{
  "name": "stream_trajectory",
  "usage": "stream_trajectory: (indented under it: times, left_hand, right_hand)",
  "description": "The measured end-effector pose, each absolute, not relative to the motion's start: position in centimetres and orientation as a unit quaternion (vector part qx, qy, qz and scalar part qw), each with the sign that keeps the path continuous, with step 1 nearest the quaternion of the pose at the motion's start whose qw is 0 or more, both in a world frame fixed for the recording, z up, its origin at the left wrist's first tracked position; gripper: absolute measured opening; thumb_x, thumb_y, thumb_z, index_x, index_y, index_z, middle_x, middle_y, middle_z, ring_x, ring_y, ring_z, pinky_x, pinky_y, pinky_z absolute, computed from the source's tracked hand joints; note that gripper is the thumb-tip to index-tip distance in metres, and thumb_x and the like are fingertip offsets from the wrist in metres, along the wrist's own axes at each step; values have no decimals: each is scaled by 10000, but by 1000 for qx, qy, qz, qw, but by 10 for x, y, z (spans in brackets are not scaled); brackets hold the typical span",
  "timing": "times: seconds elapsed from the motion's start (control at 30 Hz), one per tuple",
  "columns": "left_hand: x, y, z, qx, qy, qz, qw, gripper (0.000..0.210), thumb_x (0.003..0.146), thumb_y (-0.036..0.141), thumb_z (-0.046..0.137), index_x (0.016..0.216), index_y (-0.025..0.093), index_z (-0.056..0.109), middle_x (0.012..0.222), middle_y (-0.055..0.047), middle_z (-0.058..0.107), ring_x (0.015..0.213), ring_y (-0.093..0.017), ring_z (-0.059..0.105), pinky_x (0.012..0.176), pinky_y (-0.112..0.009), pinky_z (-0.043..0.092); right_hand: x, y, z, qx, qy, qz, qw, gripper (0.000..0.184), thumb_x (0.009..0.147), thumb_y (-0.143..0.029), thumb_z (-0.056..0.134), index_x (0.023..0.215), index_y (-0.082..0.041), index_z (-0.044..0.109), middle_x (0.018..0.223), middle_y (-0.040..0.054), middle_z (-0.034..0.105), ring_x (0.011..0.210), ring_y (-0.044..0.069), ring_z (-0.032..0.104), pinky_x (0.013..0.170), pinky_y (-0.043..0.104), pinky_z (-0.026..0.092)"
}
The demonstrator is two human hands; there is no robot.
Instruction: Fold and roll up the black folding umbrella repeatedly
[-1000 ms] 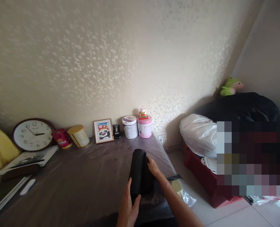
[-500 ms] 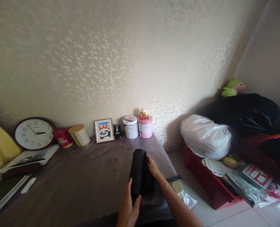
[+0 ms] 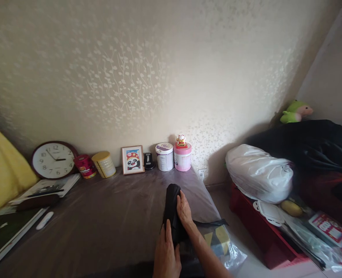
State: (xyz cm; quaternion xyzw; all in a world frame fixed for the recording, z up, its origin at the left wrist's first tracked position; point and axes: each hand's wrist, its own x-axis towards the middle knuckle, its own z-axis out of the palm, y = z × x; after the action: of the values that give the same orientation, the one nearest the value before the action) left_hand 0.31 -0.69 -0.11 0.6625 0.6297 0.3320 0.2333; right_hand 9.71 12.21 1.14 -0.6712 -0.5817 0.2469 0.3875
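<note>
A black roll [image 3: 171, 210] of thin, wrinkled material, cloth or plastic, lies lengthwise between my hands over the front right of the covered table. My left hand [image 3: 167, 251] grips its near end, thumb on the right and fingers along the left side. Pressed against its right side farther up is my right hand [image 3: 184, 208], its fingertips near the far end. Beneath my right forearm a clear plastic bag [image 3: 237, 255] with a dark top edge holds yellowish pieces [image 3: 223, 239].
Along the wall stand a round clock [image 3: 54, 160], a red can [image 3: 85, 166], a yellow-lidded can [image 3: 103, 164], a panda picture [image 3: 132, 160] and two tubs [image 3: 165, 157]. Books [image 3: 11, 231] lie left. A red box [image 3: 251, 227] and a stuffed white bag [image 3: 259, 173] are right.
The roll looks narrower and more tightly closed. My right hand has come in flatter against its side, covering more of it. The view has shifted slightly left.
</note>
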Motion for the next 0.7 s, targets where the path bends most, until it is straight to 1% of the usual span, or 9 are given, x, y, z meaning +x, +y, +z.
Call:
stream_trajectory:
  times: [0.1, 0.17, 0.23, 0.33, 0.4, 0.47, 0.6, 0.67, 0.7]
  left_hand:
    - [8, -6, -11, 656, 655, 301, 224, 657, 764, 172, 398, 1391, 136, 201, 1399, -183, 358, 1295, -310, 337, 1013, -450, 332]
    - [11, -4, -18, 653, 665, 294, 213, 655, 758, 155, 390, 1389, 151, 213, 1408, -184, 347, 1281, -328, 353, 996, -459, 346]
    - [14, -3, -24, 655, 668, 292, 200, 647, 751, 140, 382, 1382, 156, 240, 1407, -187, 350, 1261, -342, 377, 980, -465, 362]
    - [21, -1, -25, 650, 671, 304, 187, 605, 750, 118, 351, 1355, 130, 316, 1385, -216, 375, 1223, -365, 420, 954, -480, 383]
    - [23, 0, -22, 643, 673, 309, 194, 577, 759, 118, 333, 1336, 98, 350, 1374, -246, 374, 1207, -381, 436, 942, -498, 385]
    - [22, -1, -19, 642, 667, 318, 204, 591, 752, 131, 362, 1339, 78, 336, 1380, -253, 360, 1223, -381, 421, 953, -498, 376]
    - [6, -9, -17, 633, 620, 378, 269, 694, 683, 124, 467, 1357, 112, 301, 1408, -173, 359, 1274, -297, 380, 1009, -394, 356]
    - [-6, -17, -17, 588, 605, 411, 346, 644, 698, 124, 490, 1327, 139, 354, 1381, -134, 411, 1283, -256, 371, 1029, -346, 345]
    - [-11, -21, -16, 550, 603, 419, 397, 590, 712, 134, 519, 1290, 144, 402, 1362, -134, 430, 1272, -248, 383, 1023, -331, 352]
  right_hand:
    - [89, 121, 11, -678, -587, 230, 378, 436, 884, -260, 293, 1267, -134, 458, 1336, 132, 466, 1209, 256, 450, 990, 378, 341]
    - [85, 120, 12, -686, -591, 221, 362, 444, 876, -281, 318, 1270, -128, 455, 1332, 154, 463, 1193, 290, 459, 970, 402, 349]
    - [81, 119, 17, -700, -585, 222, 344, 521, 866, -344, 343, 1315, -83, 393, 1289, 199, 486, 1172, 318, 470, 948, 417, 357]
    - [76, 115, 26, -717, -575, 229, 319, 698, 825, -416, 407, 1363, 8, 275, 1215, 254, 512, 1142, 347, 478, 925, 418, 363]
    - [73, 113, 32, -720, -583, 228, 300, 745, 800, -403, 443, 1369, 34, 244, 1209, 265, 503, 1129, 358, 478, 922, 415, 358]
    - [71, 111, 35, -725, -589, 221, 282, 743, 793, -384, 448, 1369, 38, 244, 1217, 265, 490, 1122, 364, 478, 928, 416, 346]
    - [69, 112, 31, -724, -599, 194, 280, 683, 797, -366, 433, 1349, 16, 302, 1211, 262, 487, 1115, 366, 483, 930, 424, 334]
    - [69, 113, 28, -722, -603, 186, 284, 672, 795, -365, 437, 1340, 11, 321, 1186, 263, 504, 1100, 368, 495, 919, 427, 339]
    - [69, 114, 27, -722, -603, 184, 285, 675, 794, -365, 441, 1339, 12, 321, 1175, 264, 511, 1092, 370, 500, 911, 428, 344]
